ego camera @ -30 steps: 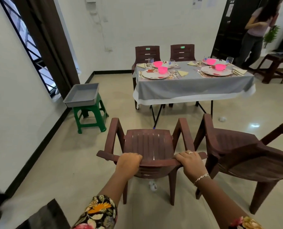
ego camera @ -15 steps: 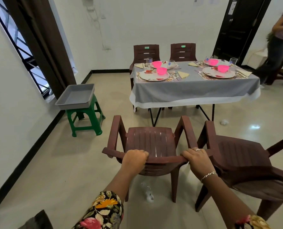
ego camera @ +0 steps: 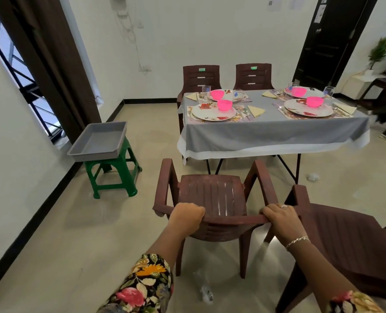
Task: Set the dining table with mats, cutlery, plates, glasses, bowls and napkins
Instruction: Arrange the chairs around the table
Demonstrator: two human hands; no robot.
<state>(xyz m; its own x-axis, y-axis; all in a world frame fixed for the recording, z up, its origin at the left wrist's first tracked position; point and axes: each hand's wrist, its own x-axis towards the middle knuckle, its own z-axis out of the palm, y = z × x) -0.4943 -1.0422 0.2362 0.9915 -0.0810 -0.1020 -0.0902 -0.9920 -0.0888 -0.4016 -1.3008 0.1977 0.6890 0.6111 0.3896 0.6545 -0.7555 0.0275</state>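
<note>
Desk stands at twelve o'clock, laid with plates and bowls, well apart from the chair. The left hand and right hand both clench its back rail, equally near. The seat faces the desk, so a straight push seems called for.

A dining table draped in a grey cloth is seen laid for four. Floral mats are spread toward its 9 and 3 o'clock ends, each topped by a plate, with yellow napkins, cutlery and glasses set alongside.
</note>
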